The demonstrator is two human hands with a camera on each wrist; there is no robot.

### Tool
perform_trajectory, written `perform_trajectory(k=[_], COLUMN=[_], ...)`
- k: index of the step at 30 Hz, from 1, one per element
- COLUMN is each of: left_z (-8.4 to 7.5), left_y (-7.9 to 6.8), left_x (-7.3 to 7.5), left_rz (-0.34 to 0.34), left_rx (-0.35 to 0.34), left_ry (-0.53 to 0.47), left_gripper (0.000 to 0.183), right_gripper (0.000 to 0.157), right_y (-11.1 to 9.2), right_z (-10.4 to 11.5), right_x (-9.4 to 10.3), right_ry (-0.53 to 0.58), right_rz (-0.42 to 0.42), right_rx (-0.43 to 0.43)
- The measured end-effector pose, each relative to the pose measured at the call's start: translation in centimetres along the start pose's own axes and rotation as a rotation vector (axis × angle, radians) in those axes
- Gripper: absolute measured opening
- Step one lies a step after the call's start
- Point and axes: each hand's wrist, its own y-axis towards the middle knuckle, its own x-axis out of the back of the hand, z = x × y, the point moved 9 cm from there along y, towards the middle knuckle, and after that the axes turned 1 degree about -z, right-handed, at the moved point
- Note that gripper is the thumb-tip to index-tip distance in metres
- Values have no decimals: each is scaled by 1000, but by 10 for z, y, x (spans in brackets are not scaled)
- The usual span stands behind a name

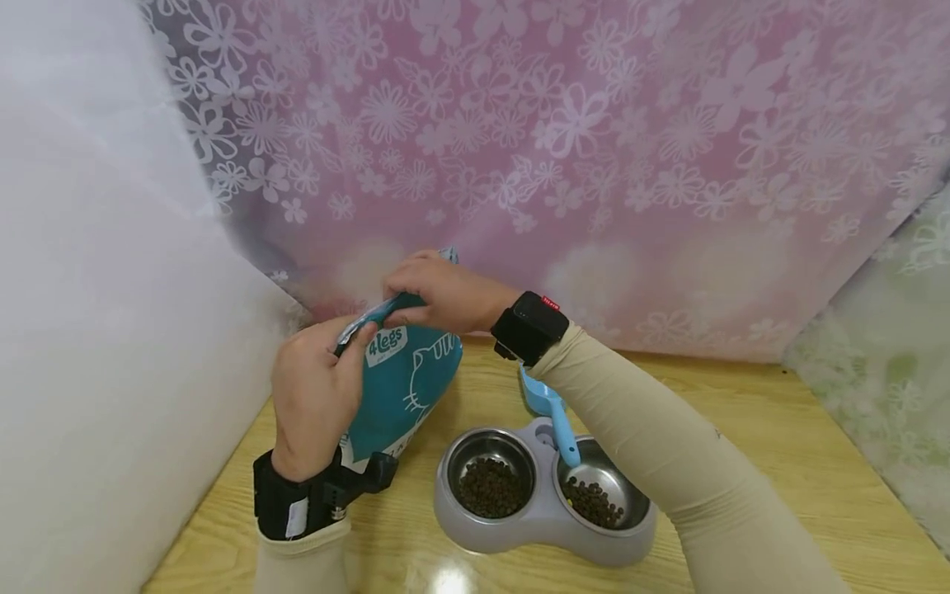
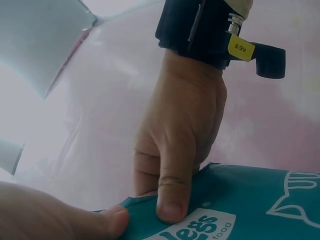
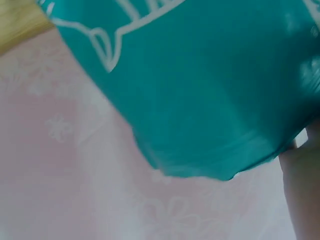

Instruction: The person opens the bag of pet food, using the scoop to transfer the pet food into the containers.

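A teal pet food bag (image 1: 404, 379) with a white cat outline stands on the wooden table, left of a double bowl. Along its top edge, my left hand (image 1: 315, 388) pinches the near left part between thumb and fingers. Farther along the same edge my right hand (image 1: 445, 289) grips the bag, its thumb on the printed front. In the left wrist view, the right hand (image 2: 177, 140) presses its thumb just above the white label, with the left thumb (image 2: 112, 222) beside it. The right wrist view shows mostly the bag's teal front (image 3: 200, 95).
A grey double feeder (image 1: 512, 532) holds two steel bowls with brown kibble. A blue scoop (image 1: 560, 421) lies behind it, its handle over the right bowl, partly hidden by the right sleeve. A pink floral backdrop (image 1: 564, 124) rises behind the table; a white wall (image 1: 111, 289) stands left.
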Motion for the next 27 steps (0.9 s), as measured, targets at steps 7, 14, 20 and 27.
perform_trajectory(k=[7,14,20,27], left_z=[3,4,1,8], left_y=[0,1,4,0], left_x=[-3,-2,-4,-4], left_rz=[18,12,21,33], left_rx=[21,29,20,72], left_ry=[-15,-29,-26,-67], left_gripper=[19,20,21,20], right_gripper=[13,10,11,16], right_y=[-5,-4,-9,-24], right_z=[-15,-20,-31,-70], right_x=[-1,-2,-2,-12], right_ry=[109,178,241,307], right_rz=[51,55,59,12], right_rx=[-27,-34,-92,-217])
